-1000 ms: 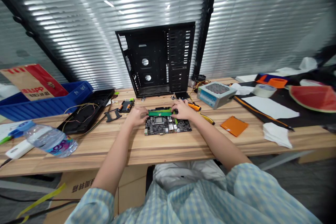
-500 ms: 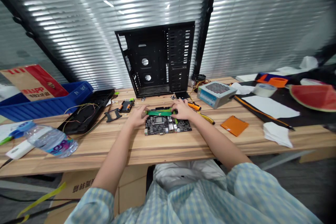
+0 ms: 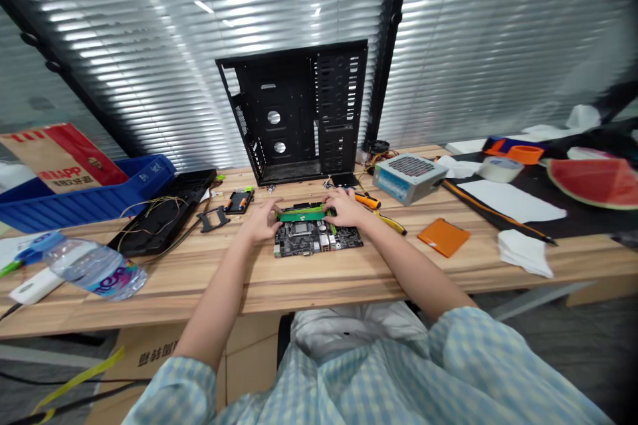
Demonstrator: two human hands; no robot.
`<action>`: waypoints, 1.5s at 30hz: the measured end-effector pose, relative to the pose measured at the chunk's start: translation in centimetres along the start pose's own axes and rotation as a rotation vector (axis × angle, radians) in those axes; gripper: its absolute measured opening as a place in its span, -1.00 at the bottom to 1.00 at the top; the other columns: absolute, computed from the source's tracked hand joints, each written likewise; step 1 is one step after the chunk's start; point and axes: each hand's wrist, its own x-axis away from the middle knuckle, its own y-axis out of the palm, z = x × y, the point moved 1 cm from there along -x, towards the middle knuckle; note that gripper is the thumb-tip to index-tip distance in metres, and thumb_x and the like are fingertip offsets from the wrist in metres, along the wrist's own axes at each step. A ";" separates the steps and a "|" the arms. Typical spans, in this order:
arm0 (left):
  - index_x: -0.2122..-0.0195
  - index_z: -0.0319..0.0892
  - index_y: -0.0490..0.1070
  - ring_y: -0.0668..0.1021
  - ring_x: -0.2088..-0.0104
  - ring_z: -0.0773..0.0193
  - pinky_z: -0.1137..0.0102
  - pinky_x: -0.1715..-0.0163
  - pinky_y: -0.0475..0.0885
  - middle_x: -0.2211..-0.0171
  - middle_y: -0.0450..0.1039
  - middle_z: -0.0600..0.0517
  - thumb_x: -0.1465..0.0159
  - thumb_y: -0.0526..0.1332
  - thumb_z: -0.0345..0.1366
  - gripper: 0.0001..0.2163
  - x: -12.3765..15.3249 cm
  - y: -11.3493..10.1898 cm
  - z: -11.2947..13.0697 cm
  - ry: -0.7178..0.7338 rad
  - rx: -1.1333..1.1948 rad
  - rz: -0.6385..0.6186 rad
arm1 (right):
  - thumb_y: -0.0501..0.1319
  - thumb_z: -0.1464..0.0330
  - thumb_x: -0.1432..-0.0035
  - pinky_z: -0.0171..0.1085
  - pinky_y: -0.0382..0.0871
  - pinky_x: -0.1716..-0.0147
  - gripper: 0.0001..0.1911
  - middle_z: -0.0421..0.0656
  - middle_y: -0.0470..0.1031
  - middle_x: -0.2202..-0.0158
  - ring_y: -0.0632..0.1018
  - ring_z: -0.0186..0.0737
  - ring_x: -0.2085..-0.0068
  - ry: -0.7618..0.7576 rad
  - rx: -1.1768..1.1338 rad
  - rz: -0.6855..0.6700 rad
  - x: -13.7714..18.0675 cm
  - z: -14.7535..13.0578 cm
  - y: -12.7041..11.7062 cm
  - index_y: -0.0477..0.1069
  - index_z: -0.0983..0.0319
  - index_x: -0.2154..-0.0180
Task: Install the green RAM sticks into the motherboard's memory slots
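A green RAM stick lies across the top of a black motherboard, which rests flat on the wooden desk. My left hand grips the stick's left end, and my right hand presses on its right end. The fingers hide both ends of the stick and the slot beneath it. A metal-topped CPU sits in the board just below the stick.
A black PC case frame stands behind the board. Nearby lie an orange-handled screwdriver, yellow-handled pliers and a power supply. A black bracket, a black panel with wires and a water bottle lie left.
Both hands stay on the stick's ends, with only a slight shift. The whole view has tilted a little as my head moved.
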 end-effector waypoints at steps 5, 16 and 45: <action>-0.17 -0.15 0.15 0.52 0.05 0.08 0.20 -0.04 0.34 0.16 0.54 0.00 -0.07 0.22 -0.33 -0.40 0.0 -0.1 0.1 -0.003 0.011 -0.006 | 0.28 0.21 -0.07 0.03 0.05 0.05 -0.83 -0.10 0.45 -0.02 0.27 0.08 -0.06 -0.001 0.000 -0.004 0.0 -0.1 0.0 0.58 0.09 0.29; -0.16 -0.17 0.18 0.53 0.07 0.08 0.20 -0.01 0.35 0.16 0.55 -0.02 -0.12 0.19 -0.29 -0.46 -0.1 -0.1 0.1 -0.035 0.031 -0.009 | 0.23 0.23 -0.11 0.02 0.04 0.03 -0.79 -0.10 0.43 -0.04 0.25 0.06 -0.07 0.020 0.019 -0.043 0.2 -0.4 -0.5 0.57 0.12 0.24; -0.13 -0.16 0.22 0.50 0.01 0.04 0.14 -0.06 0.33 0.07 0.52 -0.04 -0.18 0.16 -0.24 -0.53 -0.2 0.1 -0.2 -0.072 -0.015 0.003 | 0.17 0.29 -0.13 -0.05 -0.03 0.11 -0.81 -0.10 0.45 0.00 0.28 0.00 -0.02 -0.010 0.037 0.083 0.0 0.1 -0.1 0.57 0.15 0.33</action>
